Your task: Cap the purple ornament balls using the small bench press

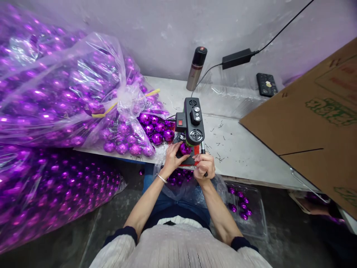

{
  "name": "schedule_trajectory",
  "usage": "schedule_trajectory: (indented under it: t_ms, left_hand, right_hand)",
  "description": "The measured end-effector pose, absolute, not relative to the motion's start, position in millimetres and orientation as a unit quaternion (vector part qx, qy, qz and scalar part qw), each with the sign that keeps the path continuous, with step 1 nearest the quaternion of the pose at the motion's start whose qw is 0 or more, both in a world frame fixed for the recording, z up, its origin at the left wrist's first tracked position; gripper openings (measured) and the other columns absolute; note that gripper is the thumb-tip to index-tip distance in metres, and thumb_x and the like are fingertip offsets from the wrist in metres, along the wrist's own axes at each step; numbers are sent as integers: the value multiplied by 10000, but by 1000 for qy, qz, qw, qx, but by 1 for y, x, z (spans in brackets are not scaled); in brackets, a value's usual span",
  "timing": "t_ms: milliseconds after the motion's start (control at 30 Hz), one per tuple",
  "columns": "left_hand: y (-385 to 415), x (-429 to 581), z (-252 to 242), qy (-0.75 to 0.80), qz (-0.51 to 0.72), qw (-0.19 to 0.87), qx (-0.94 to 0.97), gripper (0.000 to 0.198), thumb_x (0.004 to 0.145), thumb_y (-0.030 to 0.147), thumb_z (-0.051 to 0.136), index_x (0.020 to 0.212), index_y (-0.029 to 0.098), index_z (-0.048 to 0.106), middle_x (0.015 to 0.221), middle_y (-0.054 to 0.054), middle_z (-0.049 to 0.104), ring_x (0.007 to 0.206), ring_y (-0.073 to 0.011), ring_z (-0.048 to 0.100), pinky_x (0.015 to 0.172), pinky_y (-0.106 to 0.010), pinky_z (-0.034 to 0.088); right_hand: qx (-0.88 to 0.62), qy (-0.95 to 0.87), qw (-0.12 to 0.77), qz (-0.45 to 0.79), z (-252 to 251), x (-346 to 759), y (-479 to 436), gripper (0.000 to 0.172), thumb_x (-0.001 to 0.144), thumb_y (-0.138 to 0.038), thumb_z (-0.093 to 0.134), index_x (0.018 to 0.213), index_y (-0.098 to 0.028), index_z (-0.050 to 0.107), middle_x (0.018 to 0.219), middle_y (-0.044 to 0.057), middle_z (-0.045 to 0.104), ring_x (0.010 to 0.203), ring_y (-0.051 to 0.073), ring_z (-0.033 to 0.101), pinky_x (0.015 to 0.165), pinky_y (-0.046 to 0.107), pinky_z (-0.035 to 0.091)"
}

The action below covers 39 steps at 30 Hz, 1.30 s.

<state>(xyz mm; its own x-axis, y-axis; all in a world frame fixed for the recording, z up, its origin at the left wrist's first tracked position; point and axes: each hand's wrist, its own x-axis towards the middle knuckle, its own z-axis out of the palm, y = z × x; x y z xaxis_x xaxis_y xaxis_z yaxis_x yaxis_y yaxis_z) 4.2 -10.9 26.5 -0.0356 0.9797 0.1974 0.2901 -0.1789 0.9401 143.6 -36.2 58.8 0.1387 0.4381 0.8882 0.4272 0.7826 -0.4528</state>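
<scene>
A small black bench press machine (193, 119) with a red switch and round silver buttons stands at the table's front edge. Under its head sits a shiny purple faceted ball (185, 148). My left hand (173, 156), with a white bracelet at the wrist, grips this ball from the left between thumb and fingers. Closed around the black grip of the machine's lever (203, 149) is my right hand (205, 166). Several loose purple balls (157, 138) lie just left of the machine. More purple balls (180, 176) rest in clear plastic on my lap.
Big clear bags (83, 78) packed with purple balls fill the left. A spray can (196, 69), a power adapter (236, 58) and a dark phone (266, 84) are at the back. A cardboard box (312, 123) leans in from the right. A clear bin (255, 223) with several balls sits below.
</scene>
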Motion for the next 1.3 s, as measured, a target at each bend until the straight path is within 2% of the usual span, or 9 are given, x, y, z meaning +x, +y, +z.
schedule_trajectory:
  t_ms: [433,500,633,767,833,933,1067,1200,1300]
  left_hand:
    - [-29,-3,23,494,466,337,652,565,823,516,777,1284,225,629,1338,-150,671,1314,-316,599,1187,-538,382]
    - [-47,-9,18,480,446,323,683,652,802,573,777,1318,215,603,1403,-174,627,1374,-336,557,1208,-562,355]
    - [-67,-29,20,451,421,289,732,988,600,745,834,1379,201,563,1506,-223,524,1434,-415,480,1218,-616,316]
    - [-30,-41,47,518,442,228,696,604,895,574,662,1365,203,588,1514,-205,517,1459,-377,440,1233,-568,291]
    - [1,-39,60,580,427,202,664,522,944,500,606,1349,171,594,1514,-226,507,1450,-400,423,1211,-583,295]
    - [38,-30,69,634,369,193,651,464,935,428,622,1284,123,623,1384,-261,585,1331,-441,496,1152,-611,323]
    - [52,-25,66,651,351,182,649,417,889,344,697,1231,111,645,1277,-236,632,1266,-422,532,1146,-586,337]
    - [44,-39,69,625,375,198,655,518,866,335,741,1306,96,609,1357,-240,613,1319,-404,533,1169,-571,350]
    - [29,-49,76,596,459,266,603,580,865,417,752,1353,146,593,1429,-182,603,1366,-333,535,1191,-498,384]
  right_hand:
    - [-413,-653,635,-11,120,148,-40,234,961,-189,484,736,-235,531,680,4,614,663,166,647,597,318,495]
    - [-406,-662,630,-17,126,148,-41,238,964,-189,482,737,-238,533,670,2,611,664,166,655,592,315,498]
    - [-383,-688,615,-40,119,150,-40,226,961,-174,475,755,-238,540,680,1,621,673,163,666,587,309,515]
    - [-373,-686,623,-37,113,150,-40,213,943,-143,484,760,-234,543,673,-6,625,678,161,669,593,305,513]
    - [-368,-685,628,-40,114,150,-39,215,938,-132,484,758,-235,539,662,-9,617,676,161,668,589,303,509]
    - [-370,-697,613,-44,119,150,-39,215,940,-127,472,767,-236,538,707,2,638,674,152,658,580,292,505]
    - [-360,-711,602,-45,125,151,-39,216,937,-109,470,773,-232,540,731,3,655,671,137,652,580,271,504]
    - [-357,-697,620,-37,131,148,-39,228,930,-97,481,754,-229,540,698,-6,641,660,140,648,577,275,497]
    - [-368,-683,630,-20,138,145,-38,237,933,-87,482,748,-225,535,688,-11,627,660,137,642,573,270,481]
